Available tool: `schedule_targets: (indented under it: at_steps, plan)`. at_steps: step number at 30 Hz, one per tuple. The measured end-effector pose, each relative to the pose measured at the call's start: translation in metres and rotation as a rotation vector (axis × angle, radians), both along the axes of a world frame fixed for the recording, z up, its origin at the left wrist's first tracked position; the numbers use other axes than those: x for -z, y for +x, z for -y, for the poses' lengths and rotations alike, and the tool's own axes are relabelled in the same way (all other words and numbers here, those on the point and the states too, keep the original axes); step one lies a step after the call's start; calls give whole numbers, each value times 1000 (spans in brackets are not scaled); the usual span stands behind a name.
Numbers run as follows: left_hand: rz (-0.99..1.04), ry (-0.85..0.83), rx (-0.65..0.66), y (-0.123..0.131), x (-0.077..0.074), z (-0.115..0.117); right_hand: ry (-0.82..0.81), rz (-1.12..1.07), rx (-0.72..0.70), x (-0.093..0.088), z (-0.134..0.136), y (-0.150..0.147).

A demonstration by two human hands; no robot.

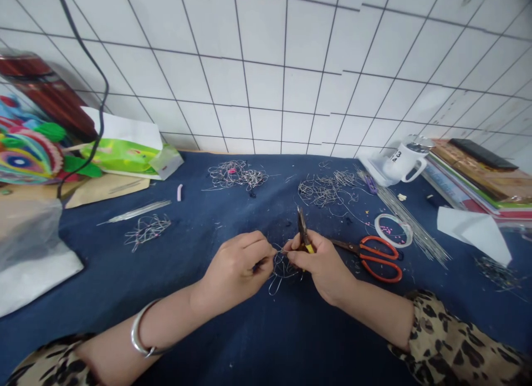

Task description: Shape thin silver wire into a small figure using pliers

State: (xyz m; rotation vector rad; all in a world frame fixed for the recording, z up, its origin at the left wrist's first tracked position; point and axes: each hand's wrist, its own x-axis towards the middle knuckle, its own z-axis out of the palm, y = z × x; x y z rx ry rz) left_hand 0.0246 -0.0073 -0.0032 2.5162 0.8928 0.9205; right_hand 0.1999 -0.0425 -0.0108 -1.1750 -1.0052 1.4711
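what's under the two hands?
Thin tangled wire on the blue cloth, between the left hand and right hand, which also holds small pliers. The fingers cover the wire's held ends.

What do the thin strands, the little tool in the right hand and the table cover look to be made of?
Strands: likely thin metal wire; silvery glint, keeps its bent loops.
Tool: dark, dull metal tips; yellow grip, maybe plastic or rubber.
Table cover: dark blue woven cloth, matte, flecked with lint.
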Motion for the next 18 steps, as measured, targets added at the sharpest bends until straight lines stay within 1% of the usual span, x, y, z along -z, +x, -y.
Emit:
schedule_targets:
  at_steps: [6,14,18]
  plan:
    - [38,-75,19,2,0,0,50,103,17,0,-1,0]
    - [56,-54,22,3,3,1,76,238,29,2,-3,-1]
    - [79,-107,52,5,3,1,79,268,45,2,-3,-1]
